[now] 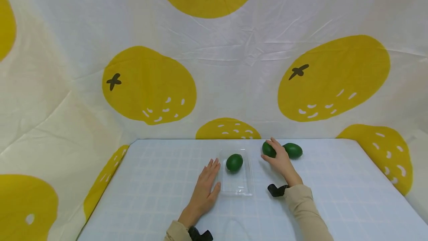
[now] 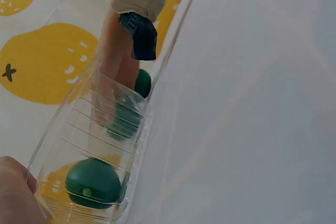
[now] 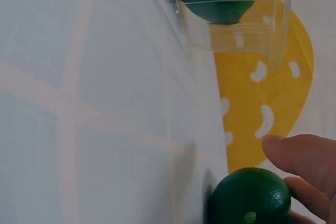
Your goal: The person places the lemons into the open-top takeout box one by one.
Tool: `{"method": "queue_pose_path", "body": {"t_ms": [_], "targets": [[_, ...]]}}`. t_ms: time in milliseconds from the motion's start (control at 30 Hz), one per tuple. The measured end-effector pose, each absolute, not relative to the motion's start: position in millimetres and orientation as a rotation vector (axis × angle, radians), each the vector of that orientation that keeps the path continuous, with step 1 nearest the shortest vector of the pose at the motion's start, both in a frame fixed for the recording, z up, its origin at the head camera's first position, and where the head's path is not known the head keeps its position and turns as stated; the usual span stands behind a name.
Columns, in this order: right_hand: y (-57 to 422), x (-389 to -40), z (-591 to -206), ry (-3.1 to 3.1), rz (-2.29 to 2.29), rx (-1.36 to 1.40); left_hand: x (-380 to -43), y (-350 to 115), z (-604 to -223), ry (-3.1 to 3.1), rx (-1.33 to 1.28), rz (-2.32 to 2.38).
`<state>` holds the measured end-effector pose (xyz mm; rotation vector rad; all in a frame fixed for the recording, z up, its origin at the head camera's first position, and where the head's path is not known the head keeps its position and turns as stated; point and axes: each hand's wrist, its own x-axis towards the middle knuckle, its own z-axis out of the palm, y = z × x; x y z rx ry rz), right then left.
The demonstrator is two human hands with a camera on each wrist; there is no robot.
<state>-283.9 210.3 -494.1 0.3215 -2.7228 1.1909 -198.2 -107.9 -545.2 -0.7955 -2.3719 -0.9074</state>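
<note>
One green lime [image 1: 234, 163] lies in a clear plastic tray [image 1: 236, 189] in the middle of the table. My left hand [image 1: 204, 189] rests along the tray's left side, fingers straight, its fingertips at the rim. Behind and right of the tray, my right hand [image 1: 280, 161] reaches around a second lime [image 3: 250, 196] on the table. In the right wrist view the thumb [image 3: 302, 156] stands apart from that lime, while the other fingers are at its far side, partly hidden. A third lime [image 1: 293, 151] lies just right of the right hand.
A pale checked cloth [image 1: 150, 189] covers the table. Behind it hangs a white curtain [image 1: 234, 84] with large yellow fruit prints. Black wrist mounts [image 1: 276, 190] sit near both sleeves.
</note>
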Motion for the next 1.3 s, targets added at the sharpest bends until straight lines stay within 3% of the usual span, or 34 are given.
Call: {"method": "queue_pose_path", "body": {"t_ms": [633, 1300], "targets": [[211.6, -271.7, -508.4, -2.593, 1.048, 0.433, -197.2, -108.7, -543.5, -2.38, -0.79, -0.911], [206.3, -263.0, -502.2, -2.645, 1.156, 0.311, -196.5, -107.0, -543.9, -2.388, -0.779, -0.933]]}}
